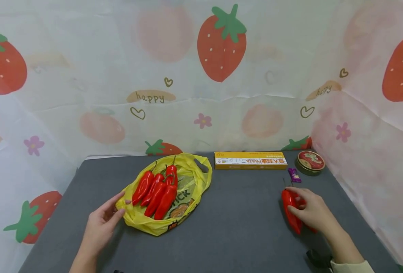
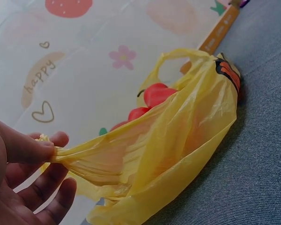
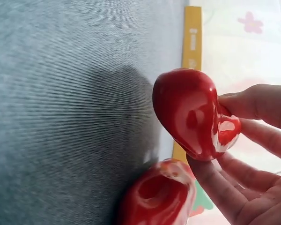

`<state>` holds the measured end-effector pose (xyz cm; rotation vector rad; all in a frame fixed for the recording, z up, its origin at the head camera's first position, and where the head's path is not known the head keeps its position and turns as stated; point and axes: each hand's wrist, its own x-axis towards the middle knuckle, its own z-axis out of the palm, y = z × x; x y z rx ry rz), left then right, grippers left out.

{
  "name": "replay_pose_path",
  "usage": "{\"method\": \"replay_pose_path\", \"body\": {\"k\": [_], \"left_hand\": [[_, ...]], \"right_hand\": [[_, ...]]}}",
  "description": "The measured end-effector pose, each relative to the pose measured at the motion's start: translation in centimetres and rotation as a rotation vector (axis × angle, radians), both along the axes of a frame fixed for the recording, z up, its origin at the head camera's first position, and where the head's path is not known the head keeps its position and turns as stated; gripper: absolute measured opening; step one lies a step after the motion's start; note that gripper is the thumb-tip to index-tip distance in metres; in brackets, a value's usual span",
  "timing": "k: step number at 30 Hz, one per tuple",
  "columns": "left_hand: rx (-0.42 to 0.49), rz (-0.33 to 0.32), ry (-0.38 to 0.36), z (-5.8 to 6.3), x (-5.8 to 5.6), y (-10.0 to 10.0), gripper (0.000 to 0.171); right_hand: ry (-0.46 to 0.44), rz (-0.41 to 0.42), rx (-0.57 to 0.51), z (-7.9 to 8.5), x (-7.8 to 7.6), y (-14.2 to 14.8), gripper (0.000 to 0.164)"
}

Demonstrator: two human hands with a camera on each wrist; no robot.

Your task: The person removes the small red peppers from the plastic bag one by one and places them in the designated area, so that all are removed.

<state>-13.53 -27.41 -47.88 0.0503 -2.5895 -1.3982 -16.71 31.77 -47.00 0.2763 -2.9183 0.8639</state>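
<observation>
My left hand point(image 1: 100, 223) pinches the left edge of a yellow plastic bag point(image 1: 204, 178) between thumb and fingers, and the left wrist view shows the film point(image 2: 178, 159) drawn taut from that pinch. Several glossy red chili peppers point(image 1: 165, 201) with thin dark stems lie on the open bag. At the right of the table, my right hand point(image 1: 312, 208) grips a red chili pepper point(image 3: 187, 112), its thumb on one side and fingers on the other. A second pepper point(image 3: 159, 199) lies on the table close beside it, mostly hidden by the hand in the head view.
At the back of the grey table point(image 1: 239, 220) lies a yellow pasta box point(image 1: 251, 161). Right of it are a small purple wrapped sweet point(image 1: 294, 175) and a round red-topped tin point(image 1: 310, 163). A strawberry-print cloth point(image 1: 201, 76) hangs behind and along the sides.
</observation>
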Motion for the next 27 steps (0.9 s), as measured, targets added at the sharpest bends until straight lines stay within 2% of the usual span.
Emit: {"method": "replay_pose_path", "body": {"k": [4, 8, 27], "left_hand": [[-0.004, 0.004, -0.009, 0.09, 0.09, -0.04, 0.048], [-0.005, 0.000, -0.003, 0.15, 0.09, 0.01, 0.048], [0.009, 0.012, -0.016, 0.44, 0.15, 0.22, 0.048]], "right_hand": [[0.038, 0.019, 0.037, -0.51, -0.03, -0.12, 0.052], [0.059, 0.005, 0.057, -0.79, -0.09, -0.14, 0.050], [0.042, -0.037, 0.142, -1.09, -0.11, -0.20, 0.048]]}}
